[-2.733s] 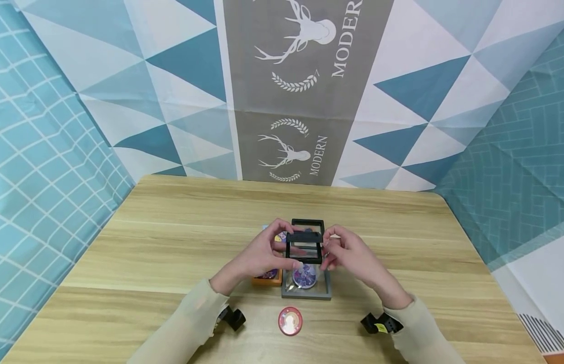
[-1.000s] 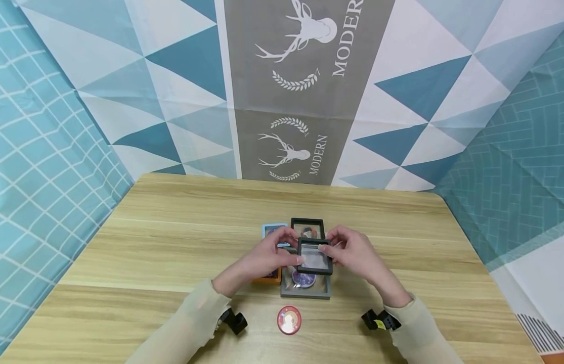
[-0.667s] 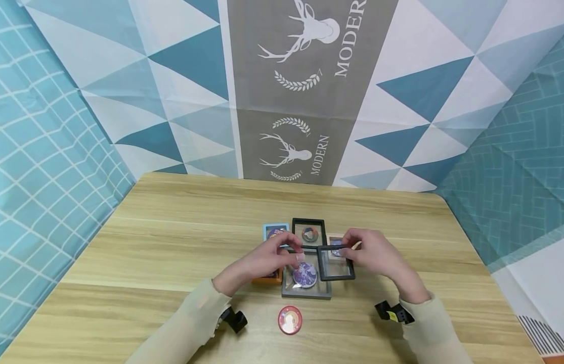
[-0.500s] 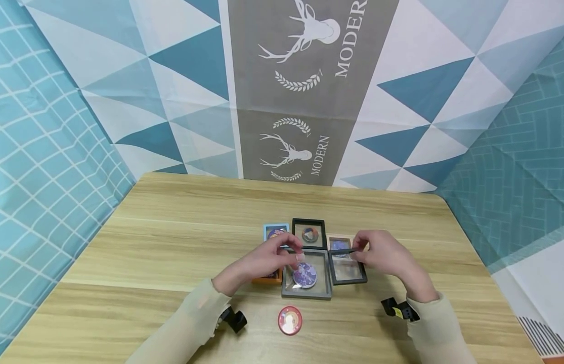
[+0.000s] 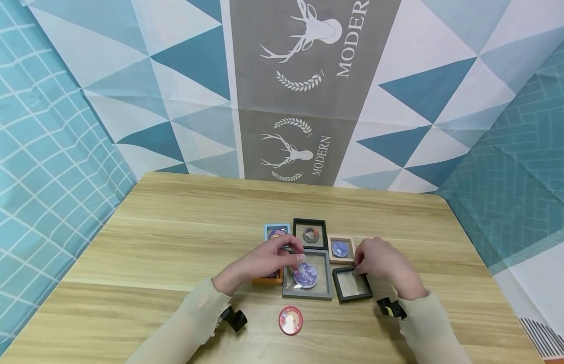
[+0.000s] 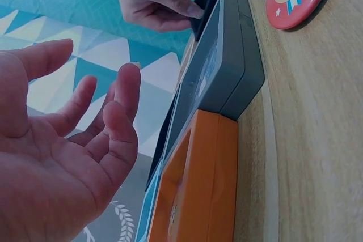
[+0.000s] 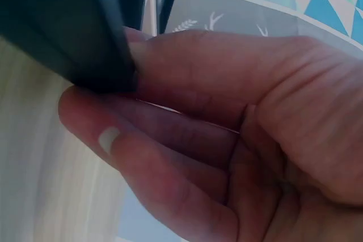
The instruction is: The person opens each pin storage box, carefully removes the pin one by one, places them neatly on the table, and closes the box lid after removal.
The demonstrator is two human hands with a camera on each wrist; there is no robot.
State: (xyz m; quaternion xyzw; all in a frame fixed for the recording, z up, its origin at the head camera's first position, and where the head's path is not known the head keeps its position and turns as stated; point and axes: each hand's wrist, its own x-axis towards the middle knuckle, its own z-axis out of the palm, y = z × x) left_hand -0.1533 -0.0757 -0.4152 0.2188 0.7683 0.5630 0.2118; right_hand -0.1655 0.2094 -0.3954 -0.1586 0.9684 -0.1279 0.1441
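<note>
My right hand (image 5: 382, 260) pinches the far right corner of a small black display frame (image 5: 351, 284) with a clear film; no badge shows inside it. The frame lies low over the table, right of a grey display frame (image 5: 319, 263) that holds a round purple badge (image 5: 305, 275). In the right wrist view the thumb and fingers grip the dark frame's edge (image 7: 96, 55). My left hand (image 5: 270, 259) hovers over the left side of the grey frame, fingers loosely curved. Nothing lies in its palm (image 6: 62, 157) in the left wrist view.
A red round badge (image 5: 290, 320) lies in front of the grey frame. Behind stand another black frame (image 5: 310, 246) and a beige frame (image 5: 341, 261), each with a badge. A light blue frame (image 5: 266, 232) and an orange frame (image 6: 224, 168) sit on the left.
Both hands held the black frame, first with one half tilted up, then flat. The left hand let go and stayed; the right hand carried the frame rightward and down beside the grey one.
</note>
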